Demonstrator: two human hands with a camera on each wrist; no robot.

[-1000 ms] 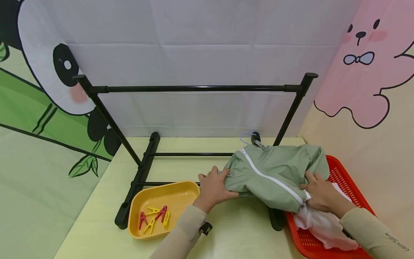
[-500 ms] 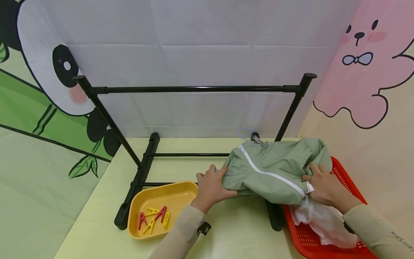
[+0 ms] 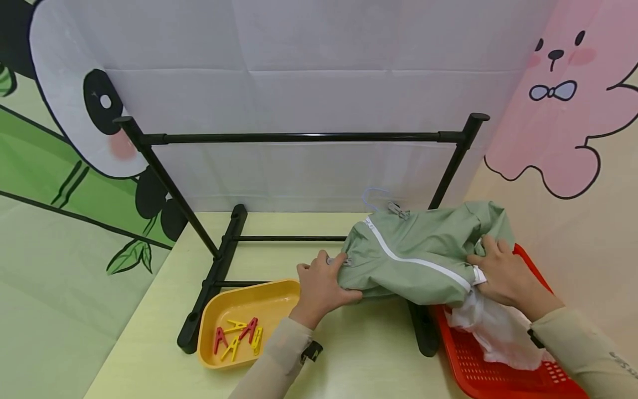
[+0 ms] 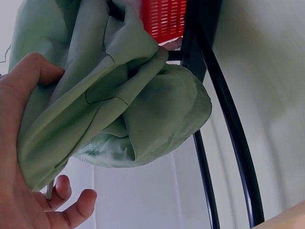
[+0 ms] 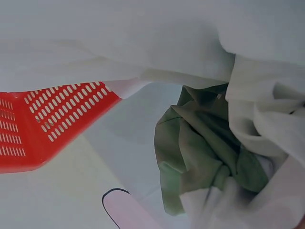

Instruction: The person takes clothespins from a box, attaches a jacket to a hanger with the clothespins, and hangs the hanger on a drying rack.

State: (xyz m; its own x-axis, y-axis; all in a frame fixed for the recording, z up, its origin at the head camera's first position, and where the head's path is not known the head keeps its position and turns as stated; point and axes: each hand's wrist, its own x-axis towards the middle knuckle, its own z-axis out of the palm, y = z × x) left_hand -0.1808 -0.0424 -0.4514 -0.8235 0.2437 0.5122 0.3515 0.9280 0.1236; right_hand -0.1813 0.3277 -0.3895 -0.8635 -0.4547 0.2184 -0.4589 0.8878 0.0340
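Note:
A green jacket with a white zip hangs between the hands, above the table and the rack's right foot. Metal clips and a thin bluish hanger hook show at its upper left. My left hand grips the jacket's left edge; in the left wrist view, its thumb lies over the green cloth and fingers curl below by a metal bit. At the jacket's right end, my right hand pinches the cloth. Whitish-pink cloth hangs beneath that hand; in the right wrist view, pale cloth hides most of it.
A black rack stands on the table, its top bar spanning the view. A red perforated basket sits at the right under the jacket. At the left, a yellow tray holds several red and yellow clothespins.
Both hands have lifted the jacket slightly upward, away from the basket. The hanger hook has risen and shifted left with it. The whitish-pink cloth has come up a little too.

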